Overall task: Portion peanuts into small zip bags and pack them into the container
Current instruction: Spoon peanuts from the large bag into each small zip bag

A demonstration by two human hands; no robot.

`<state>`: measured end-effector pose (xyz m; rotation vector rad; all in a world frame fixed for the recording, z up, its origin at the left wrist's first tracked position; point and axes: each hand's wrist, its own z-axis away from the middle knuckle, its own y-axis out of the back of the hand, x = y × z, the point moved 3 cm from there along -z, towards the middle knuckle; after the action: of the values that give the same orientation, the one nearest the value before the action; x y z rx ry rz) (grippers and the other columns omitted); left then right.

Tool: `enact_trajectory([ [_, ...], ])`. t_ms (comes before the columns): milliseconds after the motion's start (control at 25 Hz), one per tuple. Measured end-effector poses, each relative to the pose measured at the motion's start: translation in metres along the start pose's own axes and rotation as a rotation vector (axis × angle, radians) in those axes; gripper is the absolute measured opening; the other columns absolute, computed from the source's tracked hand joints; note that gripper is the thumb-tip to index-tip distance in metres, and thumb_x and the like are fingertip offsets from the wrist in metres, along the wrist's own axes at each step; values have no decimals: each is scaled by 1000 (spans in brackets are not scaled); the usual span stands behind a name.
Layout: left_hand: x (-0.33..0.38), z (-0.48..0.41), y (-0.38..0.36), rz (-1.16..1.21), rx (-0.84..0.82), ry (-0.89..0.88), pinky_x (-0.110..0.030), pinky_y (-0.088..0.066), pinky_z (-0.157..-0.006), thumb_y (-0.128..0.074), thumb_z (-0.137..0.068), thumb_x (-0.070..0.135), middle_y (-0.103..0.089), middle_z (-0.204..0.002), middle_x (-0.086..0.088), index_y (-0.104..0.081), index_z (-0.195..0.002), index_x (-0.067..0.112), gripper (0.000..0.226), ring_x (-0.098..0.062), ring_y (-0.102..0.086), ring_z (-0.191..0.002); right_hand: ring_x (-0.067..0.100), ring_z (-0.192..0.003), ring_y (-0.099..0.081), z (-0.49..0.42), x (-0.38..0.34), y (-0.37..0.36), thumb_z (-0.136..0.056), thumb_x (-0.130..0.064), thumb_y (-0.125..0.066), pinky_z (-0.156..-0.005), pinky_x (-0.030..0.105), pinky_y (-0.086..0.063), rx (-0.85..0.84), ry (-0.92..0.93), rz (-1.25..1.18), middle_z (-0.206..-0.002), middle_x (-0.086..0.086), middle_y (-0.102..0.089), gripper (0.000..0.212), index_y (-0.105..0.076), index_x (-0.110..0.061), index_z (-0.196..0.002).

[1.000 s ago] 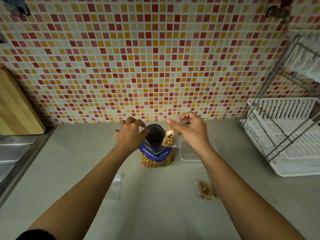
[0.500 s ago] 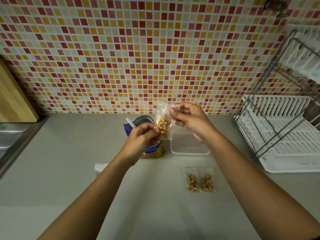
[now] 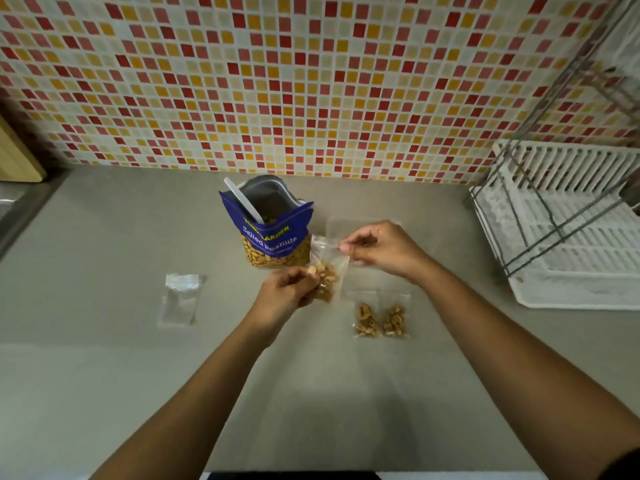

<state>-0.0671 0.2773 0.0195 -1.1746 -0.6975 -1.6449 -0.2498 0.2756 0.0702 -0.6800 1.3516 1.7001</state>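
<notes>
Head view: both hands pinch a clear zip bag (image 3: 329,268), half full of tan peanuts, left hand (image 3: 284,294) low, right hand (image 3: 382,249) at its top.

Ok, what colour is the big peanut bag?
Blue peanut bag with yellow and white lettering, head view.

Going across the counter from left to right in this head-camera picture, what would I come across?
Wooden board → empty clear zip bags → blue salted-peanuts pouch with white scoop → two filled small zip bags lying side by side → white plastic dish rack with wire frame.
</notes>
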Motion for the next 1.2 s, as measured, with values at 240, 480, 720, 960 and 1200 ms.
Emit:
enact_trajectory([
  [240,-69,-5,-5,-315,171,121,-33,-56,-71,-70,-78,9,-67,-70,-6,-72,-82,11,5,-15,-58,-59,5,-72,-63,-12,71,-39,-77,-19,-74,-71,14,-47,70,2,221,-89,4,-74,14,-73,-13,-90],
  [480,-84,-17,-17,-689,223,31,-27,-50,-76,-65,-81,21,-72,-88,-8,-69,-90,11,14,-22,-65,-83,20,-85,-66,-22,96,-61,-83,-17,-65,-80,29,-52,126,8,494,-92,5,-73,11,-73,-15,-90],
  [720,-61,-12,6,-812,254,-144,-23,-42,-71,-62,-85,23,-71,-90,-14,-67,-98,6,22,-28,-65,-84,26,-94,-64,-18,78,-66,-84,-22,-61,-85,33,-50,192,41,556,-104,9,-69,24,-68,-12,-104],
  [960,-42,-25,106,-742,350,-84,-24,-47,-72,-60,-83,9,-72,-85,-15,-70,-98,6,18,-29,-67,-82,31,-95,-64,-16,30,-145,-87,-19,-53,-82,35,-49,122,239,481,-105,14,-69,25,-66,-9,-106],
  [1200,-47,-18,193,-857,570,-41,-30,-43,-83,-59,-83,6,-63,-106,-20,-65,-107,0,25,-35,-59,-98,28,-144,-19,-21,42,-243,-81,-59,-17,-116,38,-17,15,129,547,-154,17,-22,86,-27,-2,-143],
])
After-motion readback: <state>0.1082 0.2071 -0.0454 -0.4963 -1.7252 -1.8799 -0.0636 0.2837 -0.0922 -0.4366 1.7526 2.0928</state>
